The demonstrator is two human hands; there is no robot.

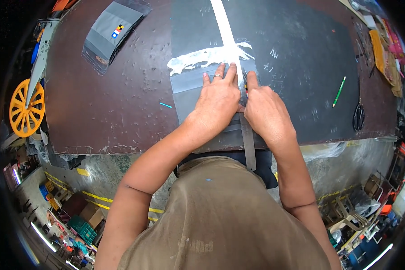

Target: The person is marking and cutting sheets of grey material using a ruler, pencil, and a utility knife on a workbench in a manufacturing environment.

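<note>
Marking step: left hand (218,101) is pressing flat, fingers spread, on the steel ruler (246,130) over grey fabric (189,83) at the table's (121,112) near edge, while right hand (266,110), grip pinching a partly hidden marker, is likely needing a steady straight stroke next.

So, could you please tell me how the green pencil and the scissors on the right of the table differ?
The green pencil is thin, straight, bright green and lies slanted; the scissors are dark, with looped handles, and lie nearer the table edge. Both lie untouched, right of the hands.
</note>
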